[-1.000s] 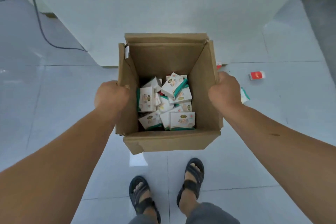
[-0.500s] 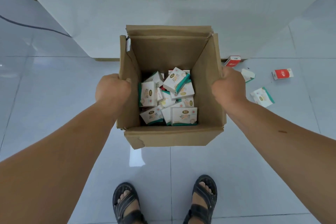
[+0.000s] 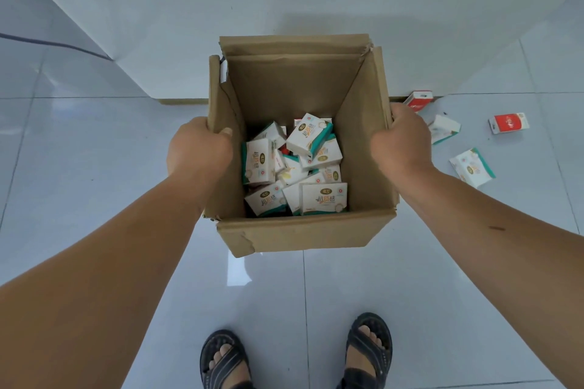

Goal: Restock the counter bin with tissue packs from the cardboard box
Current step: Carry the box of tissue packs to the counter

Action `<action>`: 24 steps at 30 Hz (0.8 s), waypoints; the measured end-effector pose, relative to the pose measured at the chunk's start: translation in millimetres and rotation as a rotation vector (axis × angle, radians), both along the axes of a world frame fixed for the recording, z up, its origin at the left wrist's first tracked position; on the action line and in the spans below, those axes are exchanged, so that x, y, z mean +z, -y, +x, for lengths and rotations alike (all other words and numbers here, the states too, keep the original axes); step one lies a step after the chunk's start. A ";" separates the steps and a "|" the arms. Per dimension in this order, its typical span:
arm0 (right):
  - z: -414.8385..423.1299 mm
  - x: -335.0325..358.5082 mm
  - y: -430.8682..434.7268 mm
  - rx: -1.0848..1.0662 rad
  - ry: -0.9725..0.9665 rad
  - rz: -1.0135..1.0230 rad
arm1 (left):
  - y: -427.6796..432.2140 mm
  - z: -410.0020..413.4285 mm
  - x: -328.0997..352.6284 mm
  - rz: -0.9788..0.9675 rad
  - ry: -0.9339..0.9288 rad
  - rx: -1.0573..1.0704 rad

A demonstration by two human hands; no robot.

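cardboard box (image 3: pixel 303 232), brown and torn a little at its front left corner, hangs between the person's two hands, in front of the white counter (image 3: pixel 221 9). the left hand (image 3: pixel 199 148) grips the top edge of the left wall with the thumb hooked inside. the right hand (image 3: pixel 401 142) grips the top edge of the right wall. the hands sit well apart, one on each side, both clamped on the box.

the tissue packs (image 3: pixel 324 199), white with teal trim, lie in a loose heap at the bottom, and the upper part of the box is bare. four stray packs lie on the tiled floor (image 3: pixel 94 167) to the right: a red pack (image 3: pixel 508 123), a second red one (image 3: pixel 417 100) against the counter's foot, and two white and teal ones (image 3: pixel 472 167) between them and the box.

the counter bin is not in view (it may sit up top, out of frame), so no restocking shows. by my reading the task is at an early step: the supply is in hand, while moving packs into the bin, and perhaps gathering the strays, is all left to do.
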State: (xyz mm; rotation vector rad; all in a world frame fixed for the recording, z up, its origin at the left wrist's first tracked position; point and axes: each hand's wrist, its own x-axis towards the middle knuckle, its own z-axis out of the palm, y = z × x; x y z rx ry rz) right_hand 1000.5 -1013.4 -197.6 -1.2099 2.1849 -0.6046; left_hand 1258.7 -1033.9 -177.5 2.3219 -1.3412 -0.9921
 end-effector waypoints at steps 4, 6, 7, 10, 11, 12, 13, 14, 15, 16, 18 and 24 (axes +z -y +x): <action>4.1 11.4 -2.0 0.000 0.037 -0.031 | 0.5 -5.2 10.7 -0.085 -0.042 0.017; 6.3 23.5 -2.3 0.001 0.054 -0.030 | 1.8 -11.4 23.5 -0.100 -0.070 0.028; 7.7 32.2 -2.2 0.004 0.060 -0.028 | 2.8 -15.3 32.0 -0.105 -0.081 0.027; 13.2 64.8 -0.6 0.011 0.068 -0.024 | 6.9 -26.5 62.6 -0.134 -0.107 0.015; 14.7 75.3 -0.3 0.014 0.071 -0.028 | 8.0 -29.5 71.2 -0.141 -0.116 0.014; 16.4 85.0 0.1 0.014 0.078 -0.033 | 8.3 -31.8 79.5 -0.145 -0.122 0.011; 18.3 94.0 0.5 0.015 0.084 -0.038 | 8.1 -33.6 87.5 -0.148 -0.129 0.007; 20.2 102.6 0.1 0.020 0.089 -0.044 | 7.5 -34.7 95.0 -0.145 -0.138 0.006; 21.9 110.9 -1.2 0.029 0.093 -0.053 | 6.1 -35.8 103.1 -0.140 -0.152 0.010; 23.4 119.4 -2.8 0.039 0.094 -0.066 | 4.6 -36.6 110.9 -0.138 -0.168 0.021; 26.1 135.5 -6.0 0.053 0.095 -0.075 | 0.0 -37.2 126.7 -0.134 -0.189 0.030; 32.2 144.5 -9.1 0.067 0.096 -0.067 | -9.4 -33.1 124.9 -0.106 -0.248 0.067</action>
